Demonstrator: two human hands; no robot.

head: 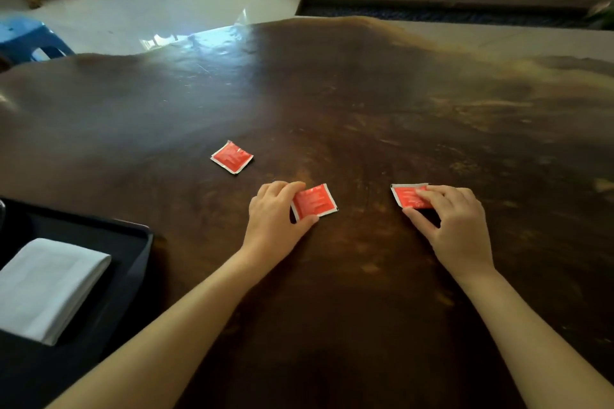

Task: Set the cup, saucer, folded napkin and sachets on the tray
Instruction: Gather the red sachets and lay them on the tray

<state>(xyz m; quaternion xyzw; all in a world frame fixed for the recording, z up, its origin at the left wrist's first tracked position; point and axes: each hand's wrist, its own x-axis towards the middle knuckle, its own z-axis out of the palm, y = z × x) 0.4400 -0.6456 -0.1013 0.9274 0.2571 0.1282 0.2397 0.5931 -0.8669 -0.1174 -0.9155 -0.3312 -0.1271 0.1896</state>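
3 red sachets [231, 157] – 1 folded napkin [50, 285], 1 tray [133, 242], 2 hands [277, 209].

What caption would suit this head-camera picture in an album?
Each hand, left hand and right hand, pinches a red sachet on the wooden table; the napkin already lies on the tray.

Red white-edged sachets [231, 157], white napkin [46, 285], black tray [139, 236], dark-brown table [365, 93]

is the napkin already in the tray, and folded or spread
In, and folded. The white napkin lies inside the dark tray at the left as a neat thick rectangle with a rounded fold along its right edge.
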